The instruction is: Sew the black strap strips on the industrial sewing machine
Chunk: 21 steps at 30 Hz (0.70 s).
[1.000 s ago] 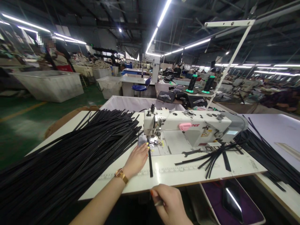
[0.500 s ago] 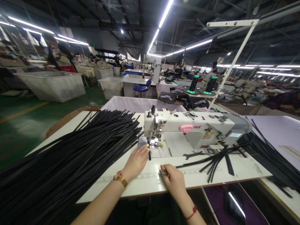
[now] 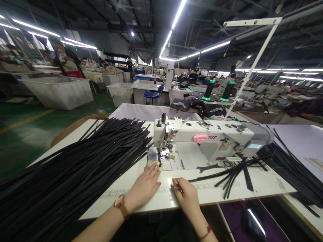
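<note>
A white sewing machine (image 3: 202, 134) stands on the table, with a narrow black strip (image 3: 159, 157) by its needle and presser foot. My left hand (image 3: 145, 179) lies flat just in front of the needle plate, fingers stretched out, fingertips at the strip's near end. Whether they press on it is hard to tell. My right hand (image 3: 187, 195) rests at the table's front edge, fingers curled round something small, mostly hidden. Left of the machine spreads a big pile of black strips (image 3: 101, 154). More black strips (image 3: 230, 174) lie to the right, beside a wrench (image 3: 207, 168).
A printed ruler (image 3: 209, 185) runs along the table front. A pink magnet-like piece (image 3: 200, 138) sits on the machine arm. Two black thread cones (image 3: 209, 90) stand behind. A pale bin (image 3: 141, 109) adjoins the table's far side. A phone-like dark slab (image 3: 253, 222) lies below right.
My left hand has drawn back toward the table's front edge, away from the needle, its thumb now spread. My right hand has stayed nearly in place, still curled.
</note>
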Available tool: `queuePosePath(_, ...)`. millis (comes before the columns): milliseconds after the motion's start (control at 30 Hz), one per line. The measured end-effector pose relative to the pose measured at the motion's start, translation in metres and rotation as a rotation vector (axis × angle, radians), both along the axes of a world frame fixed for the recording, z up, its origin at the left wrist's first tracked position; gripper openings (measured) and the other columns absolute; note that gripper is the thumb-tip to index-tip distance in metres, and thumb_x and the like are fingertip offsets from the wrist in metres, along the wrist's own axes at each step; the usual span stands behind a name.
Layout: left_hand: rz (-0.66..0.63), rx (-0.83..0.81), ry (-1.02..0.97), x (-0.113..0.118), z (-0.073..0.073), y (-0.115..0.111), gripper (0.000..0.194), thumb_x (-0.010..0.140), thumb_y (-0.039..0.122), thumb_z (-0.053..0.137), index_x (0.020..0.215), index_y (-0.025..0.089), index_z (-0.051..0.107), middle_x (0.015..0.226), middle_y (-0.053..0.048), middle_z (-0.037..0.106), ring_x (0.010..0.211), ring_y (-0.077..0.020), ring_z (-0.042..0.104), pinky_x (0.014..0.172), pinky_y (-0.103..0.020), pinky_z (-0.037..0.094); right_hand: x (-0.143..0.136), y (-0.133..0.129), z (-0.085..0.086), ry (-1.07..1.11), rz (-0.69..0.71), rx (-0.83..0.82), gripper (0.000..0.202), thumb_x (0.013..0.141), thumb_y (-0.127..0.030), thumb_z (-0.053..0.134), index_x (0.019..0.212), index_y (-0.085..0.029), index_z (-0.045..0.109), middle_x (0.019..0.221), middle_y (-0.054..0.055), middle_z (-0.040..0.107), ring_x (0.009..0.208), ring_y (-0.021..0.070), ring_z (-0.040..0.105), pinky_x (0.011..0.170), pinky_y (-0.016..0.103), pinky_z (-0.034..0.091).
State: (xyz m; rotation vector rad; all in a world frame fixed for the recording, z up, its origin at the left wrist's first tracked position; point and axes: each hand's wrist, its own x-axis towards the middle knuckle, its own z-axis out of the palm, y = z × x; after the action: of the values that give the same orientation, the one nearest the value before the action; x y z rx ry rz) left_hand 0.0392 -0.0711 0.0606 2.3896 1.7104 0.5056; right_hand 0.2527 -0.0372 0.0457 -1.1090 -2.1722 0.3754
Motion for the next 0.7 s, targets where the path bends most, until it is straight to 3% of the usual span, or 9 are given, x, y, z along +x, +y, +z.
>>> queuePosePath(67, -0.170, -0.148, -0.124, 0.005, 0.015, -0.036, 0.047, 0.090, 0.027, 0.054, 0.136, 0.018, 0.050, 0.151, -0.013, 0.039, 0.139, -0.0319, 0.035, 0.112, -0.050, 0.035, 0.001, 0.000, -0.001, 0.030, 0.013, 0.002, 0.018, 0.091, -0.020, 0.045, 0.082, -0.019, 0.060, 0.069, 0.001, 0.062, 0.064, 0.0153, 0.057, 0.059, 0.026, 0.036)
queuePosePath(133, -0.451, -0.373, -0.265, 0.005, 0.031, -0.065, 0.035, 0.090, 0.033, 0.057, 0.125, 0.026, 0.061, 0.137, -0.004, 0.057, 0.127, -0.0288, 0.052, 0.104, -0.037, 0.045, 0.002, 0.000, -0.002, 0.077, 0.022, -0.009, 0.019, 0.092, -0.021, 0.044, 0.081, -0.019, 0.060, 0.068, 0.001, 0.061, 0.062, 0.0149, 0.056, 0.059, 0.026, 0.037)
queuePosePath(200, -0.552, -0.460, -0.308, -0.002, 0.045, -0.074, 0.026, 0.093, 0.037, 0.055, 0.113, 0.029, 0.068, 0.116, 0.003, 0.070, 0.109, -0.0233, 0.064, 0.093, -0.027, 0.052, 0.002, 0.000, -0.001, 0.144, 0.030, -0.020, 0.021, 0.094, -0.022, 0.043, 0.082, -0.019, 0.060, 0.070, 0.002, 0.062, 0.063, 0.0146, 0.056, 0.059, 0.026, 0.038)
queuePosePath(267, -0.474, -0.449, -0.342, -0.014, 0.052, -0.058, 0.031, 0.099, 0.033, 0.041, 0.113, 0.027, 0.068, 0.106, 0.004, 0.073, 0.098, -0.0186, 0.068, 0.088, -0.025, 0.053, 0.003, -0.001, 0.001, 0.203, 0.037, -0.028, 0.022, 0.095, -0.024, 0.043, 0.084, -0.019, 0.061, 0.072, 0.003, 0.064, 0.065, 0.0147, 0.057, 0.060, 0.025, 0.039)
queuePosePath(333, -0.200, -0.323, -0.395, -0.027, 0.049, -0.024, 0.043, 0.102, 0.025, 0.027, 0.113, 0.024, 0.068, 0.106, -0.001, 0.072, 0.096, -0.0171, 0.067, 0.090, -0.028, 0.053, 0.004, -0.001, 0.002, 0.229, 0.038, -0.036, 0.024, 0.096, -0.024, 0.042, 0.084, -0.018, 0.062, 0.073, 0.003, 0.064, 0.065, 0.0148, 0.057, 0.060, 0.026, 0.039)
queuePosePath(367, -0.069, -0.205, -0.362, -0.033, 0.045, -0.005, 0.042, 0.101, 0.023, 0.028, 0.113, 0.023, 0.068, 0.109, -0.003, 0.071, 0.099, -0.0184, 0.066, 0.093, -0.031, 0.051, 0.005, -0.002, 0.003, 0.230, 0.036, -0.041, 0.024, 0.096, -0.025, 0.042, 0.084, -0.018, 0.062, 0.072, 0.003, 0.063, 0.065, 0.0148, 0.056, 0.060, 0.026, 0.039)
queuePosePath(433, 0.052, -0.006, -0.221, -0.042, 0.032, 0.031, 0.034, 0.097, 0.023, 0.038, 0.115, 0.020, 0.067, 0.120, -0.008, 0.066, 0.110, -0.0229, 0.061, 0.100, -0.039, 0.048, 0.005, -0.002, 0.003, 0.219, 0.030, -0.046, 0.026, 0.096, -0.026, 0.041, 0.082, -0.019, 0.061, 0.070, 0.003, 0.062, 0.063, 0.0146, 0.055, 0.059, 0.026, 0.038)
queuePosePath(533, -0.015, 0.166, -0.031, -0.048, 0.010, 0.063, 0.034, 0.094, 0.025, 0.048, 0.124, 0.021, 0.062, 0.135, -0.010, 0.057, 0.121, -0.0256, 0.054, 0.104, -0.045, 0.044, 0.005, -0.001, 0.002, 0.190, 0.023, -0.045, 0.026, 0.096, -0.026, 0.041, 0.081, -0.019, 0.061, 0.068, 0.002, 0.061, 0.061, 0.0146, 0.054, 0.057, 0.026, 0.037)
queuePosePath(700, -0.076, 0.237, 0.076, -0.047, -0.012, 0.067, 0.033, 0.095, 0.028, 0.049, 0.126, 0.024, 0.060, 0.135, -0.006, 0.059, 0.128, -0.0254, 0.050, 0.110, -0.050, 0.038, 0.002, 0.001, 0.001, 0.131, 0.028, -0.041, 0.025, 0.095, -0.025, 0.042, 0.082, -0.020, 0.061, 0.068, 0.002, 0.060, 0.062, 0.0152, 0.055, 0.057, 0.026, 0.037)
